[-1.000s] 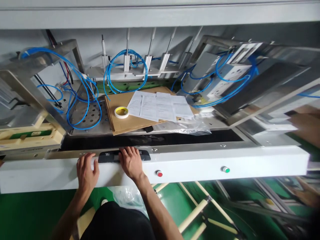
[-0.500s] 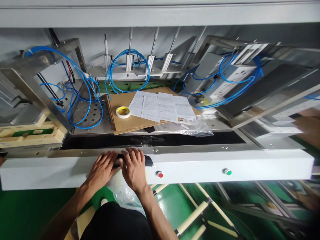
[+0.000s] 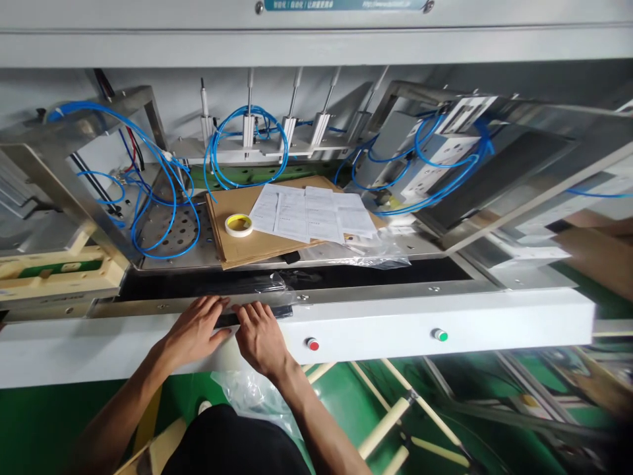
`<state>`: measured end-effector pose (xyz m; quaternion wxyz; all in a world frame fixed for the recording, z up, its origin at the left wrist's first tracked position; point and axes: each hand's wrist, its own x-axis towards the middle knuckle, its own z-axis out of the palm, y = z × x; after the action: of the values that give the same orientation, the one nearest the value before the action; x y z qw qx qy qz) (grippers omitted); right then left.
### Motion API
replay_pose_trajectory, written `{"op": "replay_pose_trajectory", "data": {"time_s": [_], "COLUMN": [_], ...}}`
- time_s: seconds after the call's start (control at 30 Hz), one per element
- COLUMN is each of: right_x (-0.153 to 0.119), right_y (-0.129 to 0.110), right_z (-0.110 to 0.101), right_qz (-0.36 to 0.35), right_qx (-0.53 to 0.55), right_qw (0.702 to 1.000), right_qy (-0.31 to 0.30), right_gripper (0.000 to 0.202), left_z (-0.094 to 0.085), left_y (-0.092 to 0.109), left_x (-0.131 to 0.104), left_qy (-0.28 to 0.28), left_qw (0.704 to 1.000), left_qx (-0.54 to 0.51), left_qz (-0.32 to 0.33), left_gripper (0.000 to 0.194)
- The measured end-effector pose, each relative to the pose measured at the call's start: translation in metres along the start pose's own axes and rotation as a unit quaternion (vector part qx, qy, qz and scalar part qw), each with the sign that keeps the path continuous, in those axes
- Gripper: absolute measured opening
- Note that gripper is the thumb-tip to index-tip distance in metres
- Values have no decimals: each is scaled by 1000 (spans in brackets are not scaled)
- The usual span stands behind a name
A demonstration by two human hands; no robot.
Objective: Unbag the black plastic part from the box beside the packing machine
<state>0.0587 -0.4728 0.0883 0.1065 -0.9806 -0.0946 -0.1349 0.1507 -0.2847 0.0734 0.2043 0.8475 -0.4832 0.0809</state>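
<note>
Both hands are at the white front edge of the machine, around a black strip [image 3: 284,311] with clear plastic about it. My left hand [image 3: 195,330] has its fingers bent over the strip's left part, the thumb stretched towards the other hand. Curled on the strip just to the right is my right hand [image 3: 261,336], its fingers closed on it. Clear plastic film [image 3: 274,284] lies behind the hands over the dark slot, and more clear plastic [image 3: 247,389] hangs below the edge. The strip's middle is partly hidden by the fingers.
Behind the slot, cardboard sheets [image 3: 232,247] carry a tape roll [image 3: 239,225] and paper sheets [image 3: 316,218]. Blue hoses [image 3: 173,198] loop on the left. A red button [image 3: 312,344] and a green button [image 3: 440,335] sit on the front panel, right of my hands.
My right hand's fingers have curled in from a flatter pose over the strip. My left thumb now stands further from its fingers. The film behind has bunched up, and the view has shifted slightly.
</note>
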Motion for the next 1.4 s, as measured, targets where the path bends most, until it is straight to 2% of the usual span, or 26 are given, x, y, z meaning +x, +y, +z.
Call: {"op": "replay_pose_trajectory", "data": {"time_s": [0.13,0.23,0.3,0.5,0.53,0.67,0.73,0.8,0.9,0.97,1.07,1.17,1.27,1.4], "right_x": [16,29,35,41,41,32,19,2,-28,-42,-52,-51,-48,-42], "right_y": [4,9,12,16,15,13,10,5,-7,-15,-25,-29,-28,-27], "right_z": [-2,3,8,21,21,17,13,12,18,26,37,43,45,46], "right_qz": [18,32,39,43,48,81,102,123,156,199,290,347,365,383], "right_qx": [-10,-19,-25,-39,-37,-17,-6,31,138,223,364,458,486,525], "right_qw": [1000,999,999,998,998,995,991,982,948,917,857,801,779,747], "right_qy": [-21,-21,-18,5,13,60,86,140,240,263,221,167,153,139], "right_gripper": [28,13,12,21,22,20,20,20,20,22,29,37,42,46], "left_z": [-5,5,13,22,21,20,19,16,8,4,1,1,2,1], "left_y": [2,0,-2,-5,-5,-5,-5,-7,-11,-13,-18,-25,-33,-40], "left_x": [5,5,5,3,2,-5,-7,-8,-7,-5,-2,2,7,14], "left_qy": [41,77,89,74,71,41,27,21,21,25,22,9,-4,-40], "left_qw": [999,997,996,997,997,999,999,1000,998,997,996,995,992,994], "left_qx": [1,0,-13,-34,-30,6,11,-11,-55,-72,-79,-88,-111,-68], "left_qz": [-25,-21,-15,-13,-10,-15,-23,-21,-15,-19,-29,-46,-60,-70], "left_gripper": [35,22,13,7,8,49,52,46,33,25,16,21,25,34]}}
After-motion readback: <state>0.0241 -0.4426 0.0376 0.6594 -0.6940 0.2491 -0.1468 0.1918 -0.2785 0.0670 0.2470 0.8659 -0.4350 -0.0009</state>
